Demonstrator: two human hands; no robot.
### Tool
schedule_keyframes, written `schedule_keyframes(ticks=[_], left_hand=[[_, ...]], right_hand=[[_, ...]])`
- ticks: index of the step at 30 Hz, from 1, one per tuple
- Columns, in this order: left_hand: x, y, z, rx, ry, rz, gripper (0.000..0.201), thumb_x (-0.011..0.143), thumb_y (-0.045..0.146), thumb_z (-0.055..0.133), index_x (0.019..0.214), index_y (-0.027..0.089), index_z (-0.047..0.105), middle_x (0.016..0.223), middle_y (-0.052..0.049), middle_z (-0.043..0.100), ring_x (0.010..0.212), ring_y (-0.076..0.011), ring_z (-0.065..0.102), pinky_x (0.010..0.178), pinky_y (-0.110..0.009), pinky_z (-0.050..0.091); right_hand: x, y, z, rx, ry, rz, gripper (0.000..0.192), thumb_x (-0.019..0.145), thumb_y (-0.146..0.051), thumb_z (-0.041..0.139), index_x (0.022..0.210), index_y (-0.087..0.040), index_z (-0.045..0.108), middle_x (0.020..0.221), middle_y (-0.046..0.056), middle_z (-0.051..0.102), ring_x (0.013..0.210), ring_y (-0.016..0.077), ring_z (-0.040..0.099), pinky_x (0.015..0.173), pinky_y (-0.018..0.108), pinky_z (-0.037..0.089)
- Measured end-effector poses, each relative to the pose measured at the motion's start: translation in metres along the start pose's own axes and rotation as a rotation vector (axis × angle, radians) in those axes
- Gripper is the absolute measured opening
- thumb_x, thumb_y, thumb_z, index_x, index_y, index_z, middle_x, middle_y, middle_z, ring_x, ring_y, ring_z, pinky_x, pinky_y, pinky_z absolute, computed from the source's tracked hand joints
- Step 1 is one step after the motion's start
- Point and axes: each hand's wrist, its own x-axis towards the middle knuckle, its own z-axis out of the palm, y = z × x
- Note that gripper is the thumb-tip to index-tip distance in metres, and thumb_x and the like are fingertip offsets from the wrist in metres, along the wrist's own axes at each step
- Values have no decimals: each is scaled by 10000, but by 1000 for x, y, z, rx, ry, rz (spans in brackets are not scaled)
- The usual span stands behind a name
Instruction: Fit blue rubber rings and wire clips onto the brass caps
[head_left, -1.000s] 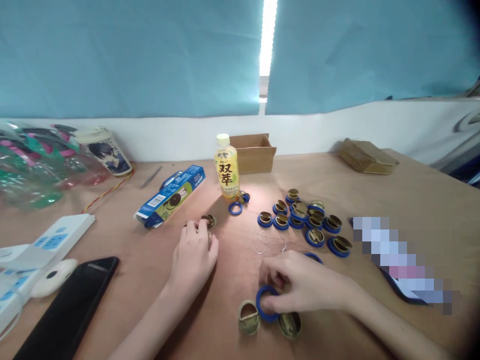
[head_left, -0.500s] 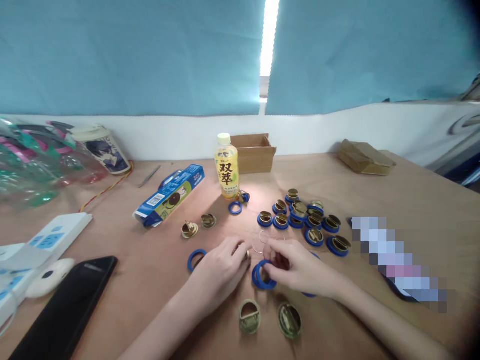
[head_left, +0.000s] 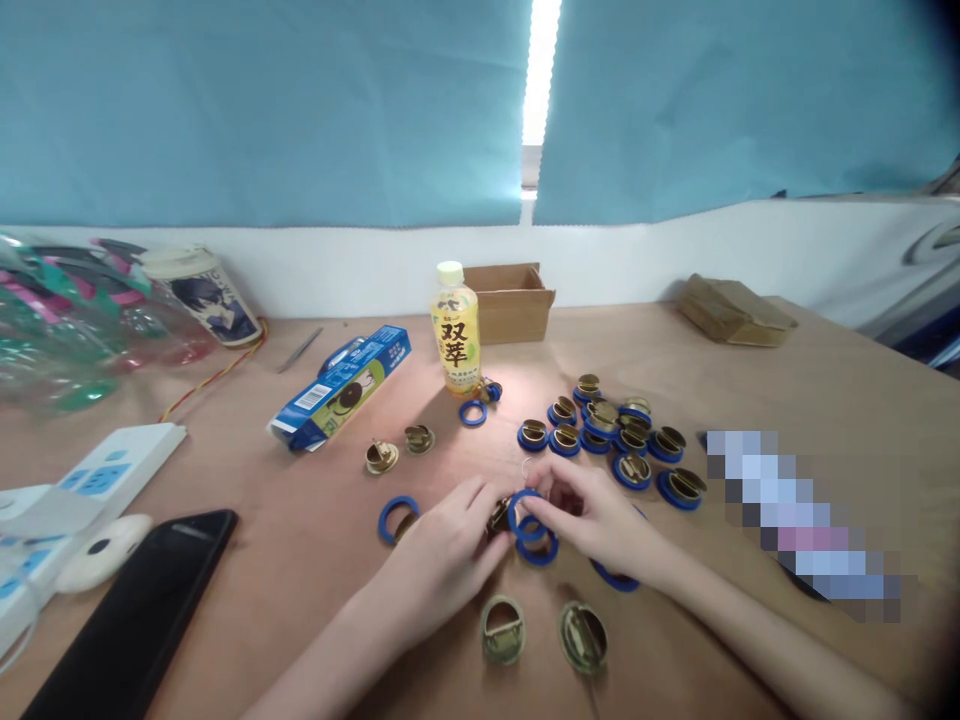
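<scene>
Between the fingers of my left hand point(head_left: 450, 535) is a round brass fitting point(head_left: 500, 514), partly hidden by the fingers. My right hand point(head_left: 592, 515) pinches a blue ring point(head_left: 513, 518) close beside that fitting. Another blue ring point(head_left: 538, 561) lies just below it on the table. Two brass fittings with hinged flaps, one on the left point(head_left: 503, 640) and one on the right point(head_left: 583, 640), rest nearer to me. A further blue ring point(head_left: 383, 520) lies left of my left hand, and part of one point(head_left: 616, 581) shows under my right wrist.
Several brass fittings set in blue rings point(head_left: 632, 469) cluster at the right. Two bare fittings point(head_left: 382, 456) lie left of centre. Around stand a yellow-labelled bottle point(head_left: 455, 340), a cardboard box point(head_left: 510, 315), a blue snack box point(head_left: 341, 390), a black phone point(head_left: 135, 620) and a power strip point(head_left: 127, 465).
My right hand has lifted a blue ring from the overlapping pair and brought it up to the fitting. My left hand has turned, so the brass fitting shows more.
</scene>
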Motion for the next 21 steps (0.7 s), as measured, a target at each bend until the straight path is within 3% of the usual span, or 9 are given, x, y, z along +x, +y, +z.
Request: schedule_keyframes(ticks=[7, 12, 17, 21], left_hand=[[0, 0, -2, -64, 12, -14, 336, 915, 143, 638, 1234, 211, 556, 1141, -85, 685, 1050, -262, 663, 897, -428, 565], [1, 0, -2, -65, 9, -43, 291, 910, 139, 639, 1185, 202, 566, 1094, -80, 688, 1024, -267, 665, 871, -419, 562], [2, 3, -5, -130, 44, -24, 362, 924, 125, 605, 1256, 241, 520, 1172, -60, 673, 1065, -238, 660, 901, -373, 546], [1, 4, -7, -151, 44, -3, 403, 917, 104, 591, 1277, 261, 498, 1192, -52, 662, 1077, -225, 657, 922, -360, 537]], right_hand=[[1, 4, 4, 78, 118, 23, 194, 892, -366, 675, 873, -182, 616, 673, -28, 562, 594, 129, 503, 544, 245, 397], [-2, 1, 3, -109, 206, -128, 126, 923, -301, 645, 879, -198, 587, 757, 1, 572, 664, 151, 530, 567, 254, 423], [-9, 1, 5, -175, 106, -258, 51, 940, -228, 617, 929, -200, 576, 991, 51, 576, 694, 131, 561, 601, 254, 479], [-11, 0, 8, -258, 52, -335, 91, 916, -163, 631, 951, -215, 566, 1014, 44, 573, 837, 168, 578, 738, 292, 508]])
